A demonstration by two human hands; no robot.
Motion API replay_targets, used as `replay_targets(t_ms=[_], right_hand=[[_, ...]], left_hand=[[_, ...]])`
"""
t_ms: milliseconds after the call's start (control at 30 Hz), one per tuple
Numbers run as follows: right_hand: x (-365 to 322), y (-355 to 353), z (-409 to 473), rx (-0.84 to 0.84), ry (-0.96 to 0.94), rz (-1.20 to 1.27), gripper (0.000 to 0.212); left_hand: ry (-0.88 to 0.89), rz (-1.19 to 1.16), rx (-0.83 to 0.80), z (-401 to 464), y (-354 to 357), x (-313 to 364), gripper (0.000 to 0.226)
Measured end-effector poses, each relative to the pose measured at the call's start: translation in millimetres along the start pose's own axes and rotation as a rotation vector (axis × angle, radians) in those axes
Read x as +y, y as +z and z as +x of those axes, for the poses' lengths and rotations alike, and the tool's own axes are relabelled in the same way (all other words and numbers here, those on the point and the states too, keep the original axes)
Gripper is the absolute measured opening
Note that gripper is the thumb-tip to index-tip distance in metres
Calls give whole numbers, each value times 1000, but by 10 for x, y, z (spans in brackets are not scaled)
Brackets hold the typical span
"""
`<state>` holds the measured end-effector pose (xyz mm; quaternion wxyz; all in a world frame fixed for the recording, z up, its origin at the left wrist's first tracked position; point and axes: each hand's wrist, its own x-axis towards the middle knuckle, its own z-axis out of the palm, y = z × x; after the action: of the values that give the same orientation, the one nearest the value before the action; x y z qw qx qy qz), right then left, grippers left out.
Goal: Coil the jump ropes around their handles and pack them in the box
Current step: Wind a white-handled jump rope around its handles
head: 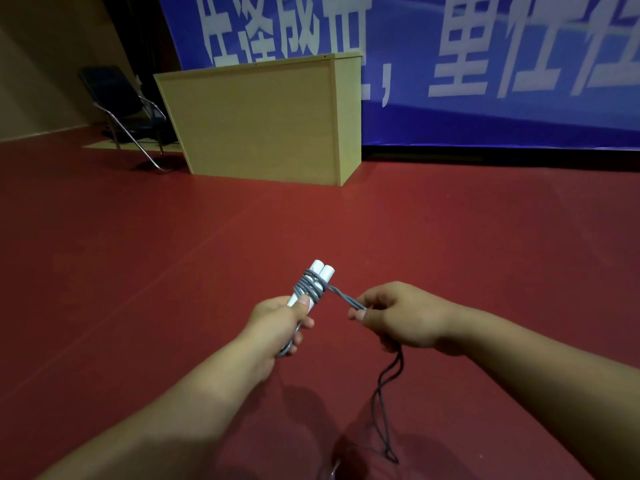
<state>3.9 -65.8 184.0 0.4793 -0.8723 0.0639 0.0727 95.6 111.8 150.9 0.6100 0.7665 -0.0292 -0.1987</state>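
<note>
Two white jump rope handles [322, 273] lie side by side, pointing up and away from me. My left hand [282, 322] grips their lower ends, thumb on top. Several turns of grey rope [309, 286] wrap the handles near their upper part. A doubled strand runs from the coil to my right hand [394, 315], which pinches it between thumb and fingers. The slack rope [382, 407] hangs from under my right hand down toward the floor. No packing box is in view.
A red floor [173, 254] spreads all around. A light wooden lectern [263, 119] stands at the back centre, with a dark folding chair [128, 109] to its left. A blue banner [485, 64] with white characters covers the back wall.
</note>
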Motion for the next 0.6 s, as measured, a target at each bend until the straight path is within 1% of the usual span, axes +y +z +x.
replay_targets(t_ms=[67,167,300,367,433,500,600], right_hand=[[17,1,13,12,-31,-72,21],[17,-39,21,51,-75,-200,21],[10,-122,5,169,-203,-418,22],[34,-143,4,231,-278,-444,22],[70,-162,13,281,-338,-445,20],[99,-188,26,332,-375,-462,18],[121,-248,25,444,-401,-468,17]], left_hand=[[49,120,23,26,1,-44,16],[173,326,49,57,-29,-106,18],[271,542,-3,70,-55,-95,23],[308,597,-58,57,-48,-72,24],[341,621,-132,27,-25,-51,20],[370,649,-195,-1,-3,-26,15],[394,662,-243,-16,11,17,16]])
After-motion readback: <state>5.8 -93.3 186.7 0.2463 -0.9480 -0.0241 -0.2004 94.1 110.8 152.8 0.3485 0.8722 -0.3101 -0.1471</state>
